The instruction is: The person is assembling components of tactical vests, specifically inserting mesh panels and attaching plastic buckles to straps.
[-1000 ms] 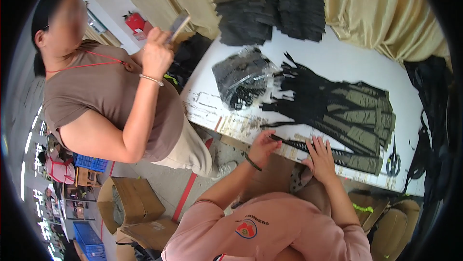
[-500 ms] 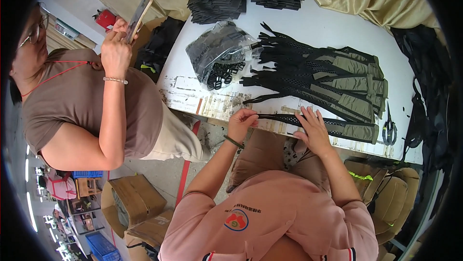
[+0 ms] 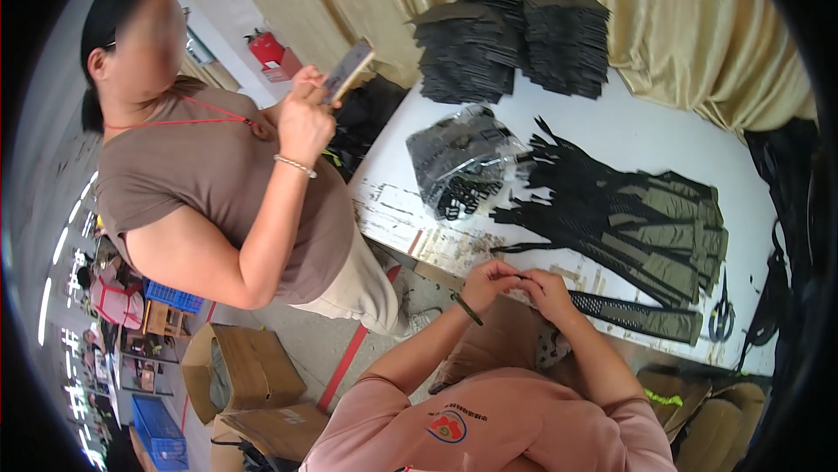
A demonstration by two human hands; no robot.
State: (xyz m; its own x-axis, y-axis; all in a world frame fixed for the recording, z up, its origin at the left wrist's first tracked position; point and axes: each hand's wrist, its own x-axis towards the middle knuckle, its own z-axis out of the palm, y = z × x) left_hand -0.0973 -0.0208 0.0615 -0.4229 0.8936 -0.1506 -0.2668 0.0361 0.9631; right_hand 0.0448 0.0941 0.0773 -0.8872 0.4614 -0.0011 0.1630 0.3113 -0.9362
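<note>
At the near edge of the table, my left hand point(image 3: 491, 284) and my right hand point(image 3: 546, 296) meet with fingers pinched. Between them shows a small dark bit of the narrow end of a shoulder strap point(image 3: 642, 317), black mesh with an olive fabric end. The strap runs from beneath my right hand rightward along the table edge, lying flat. Beyond it lies a fanned pile of similar straps point(image 3: 628, 228), black tails pointing left and olive ends right. A clear plastic bag of black buckles point(image 3: 463, 162) sits to the left of the pile.
Scissors point(image 3: 721, 317) lie at the table's right. Stacks of dark cut pieces point(image 3: 515, 44) stand at the back by the curtain point(image 3: 690, 27). A person point(image 3: 236, 201) holding a phone point(image 3: 349, 69) stands at the left. Cardboard boxes point(image 3: 257, 367) are on the floor.
My right hand has left its flat position on the strap and moved left beside my left hand, fingers now pinched. The view has shifted, so the table appears lower and farther right.
</note>
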